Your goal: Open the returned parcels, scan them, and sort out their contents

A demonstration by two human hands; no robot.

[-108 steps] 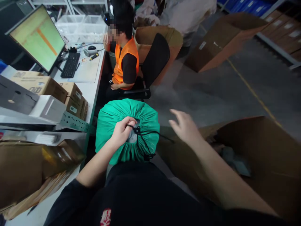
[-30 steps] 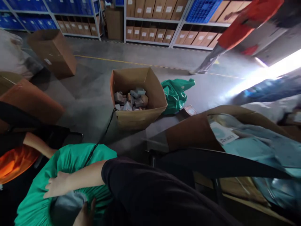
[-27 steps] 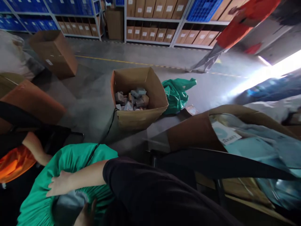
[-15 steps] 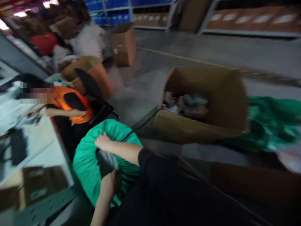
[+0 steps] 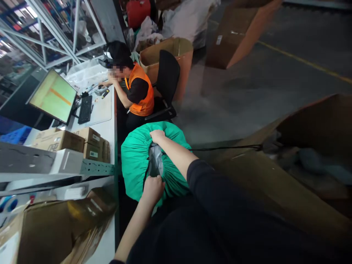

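A full green drawstring bag [image 5: 136, 154] is in front of me, its gathered mouth partly open around a grey inside [image 5: 156, 161]. My right hand [image 5: 157, 136] is closed on the far edge of the mouth. My left hand [image 5: 154, 187] grips the near edge, its fingers curled into the fabric. Between them runs a loose length of black cord along the left side of the opening. A longer black drawstring [image 5: 225, 148] stretches from the bag to the right, over the edge of a large cardboard box.
Left of the bag stands a white desk [image 5: 103, 126] with a monitor [image 5: 53, 96], keyboard [image 5: 85, 109] and small cartons [image 5: 92, 143]. A person in an orange vest [image 5: 141, 91] sits there on a black chair [image 5: 167, 75]. A big open cardboard box [image 5: 264, 183] is at right.
My view has swung left, bringing the monitor and shelf into sight. Both hands keep their hold on the bag's mouth. The seated person's hand has risen toward the face.
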